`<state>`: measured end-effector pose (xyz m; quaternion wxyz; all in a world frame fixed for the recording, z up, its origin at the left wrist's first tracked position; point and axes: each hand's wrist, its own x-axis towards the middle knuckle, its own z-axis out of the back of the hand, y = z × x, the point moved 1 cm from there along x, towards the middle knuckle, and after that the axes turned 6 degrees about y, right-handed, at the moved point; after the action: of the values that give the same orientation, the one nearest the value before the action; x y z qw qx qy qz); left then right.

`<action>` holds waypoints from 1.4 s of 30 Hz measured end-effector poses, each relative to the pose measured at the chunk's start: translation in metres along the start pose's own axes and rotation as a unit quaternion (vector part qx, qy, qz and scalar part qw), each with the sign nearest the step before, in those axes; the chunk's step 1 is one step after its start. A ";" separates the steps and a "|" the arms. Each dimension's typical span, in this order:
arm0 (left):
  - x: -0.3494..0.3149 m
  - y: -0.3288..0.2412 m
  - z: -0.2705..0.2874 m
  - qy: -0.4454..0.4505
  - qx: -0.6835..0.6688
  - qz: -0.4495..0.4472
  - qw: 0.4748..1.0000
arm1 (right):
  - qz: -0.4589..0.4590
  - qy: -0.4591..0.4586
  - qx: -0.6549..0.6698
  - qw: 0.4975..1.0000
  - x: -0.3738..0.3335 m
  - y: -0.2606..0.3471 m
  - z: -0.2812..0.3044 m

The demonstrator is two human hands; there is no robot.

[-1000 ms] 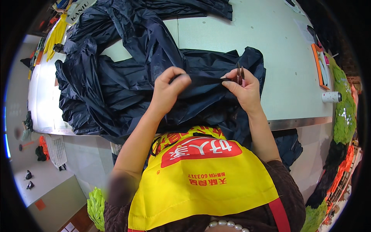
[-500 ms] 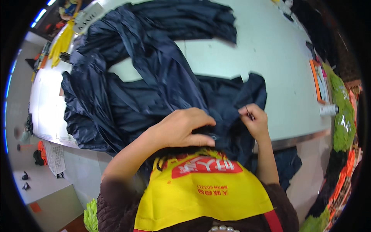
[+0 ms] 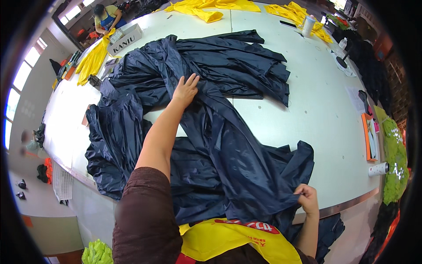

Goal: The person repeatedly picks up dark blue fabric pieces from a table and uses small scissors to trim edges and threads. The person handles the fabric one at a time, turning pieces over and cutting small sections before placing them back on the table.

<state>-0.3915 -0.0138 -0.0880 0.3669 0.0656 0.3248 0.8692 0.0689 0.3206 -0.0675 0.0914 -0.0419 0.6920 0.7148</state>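
One shiny navy garment (image 3: pixel 235 149) lay across the white table (image 3: pixel 316 127), the left hand (image 3: pixel 185 91) spread-fingered on its far part, the right hand (image 3: pixel 308 198) pinching its near edge. Too hard a tug could have dragged the folds (image 3: pixel 193 176) beneath askew.

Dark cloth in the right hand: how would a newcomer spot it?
On the white table lie dark heaps. Passing beneath the left hand, the cloth slants down to the right hand. Unlike the heaps, it is pinched at one edge.
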 end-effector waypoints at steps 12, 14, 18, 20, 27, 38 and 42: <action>-0.153 -0.003 0.001 0.668 -0.298 -0.060 0.679 | -0.066 -0.158 -0.329 0.929 0.068 -0.047 0.080; -0.171 -0.006 0.008 0.720 -0.361 -0.001 0.593 | -0.071 -0.200 -0.339 0.916 0.082 -0.035 0.085; -0.183 -0.008 0.009 0.682 -0.462 0.087 0.560 | -0.076 -0.236 -0.394 0.885 0.103 0.000 0.104; -0.165 -0.017 0.027 0.599 -0.393 -0.006 0.698 | -0.047 -0.291 -0.493 0.819 0.112 0.032 0.111; -0.059 -0.041 0.042 -0.053 -0.265 -0.251 0.929 | 0.259 0.056 -0.494 0.828 0.202 0.028 -0.062; -0.238 0.152 -0.134 0.416 -0.227 0.515 0.715 | 0.157 0.064 -0.453 0.875 0.146 -0.034 -0.082; -0.170 0.144 -0.118 0.617 -0.008 0.387 0.686 | 0.132 0.092 -0.428 0.889 0.145 -0.030 -0.079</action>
<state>-0.3962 -0.2652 -0.0703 -0.2843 -0.3686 0.4167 0.7808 -0.0731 0.2533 -0.1267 -0.0946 -0.0513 0.3236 0.9400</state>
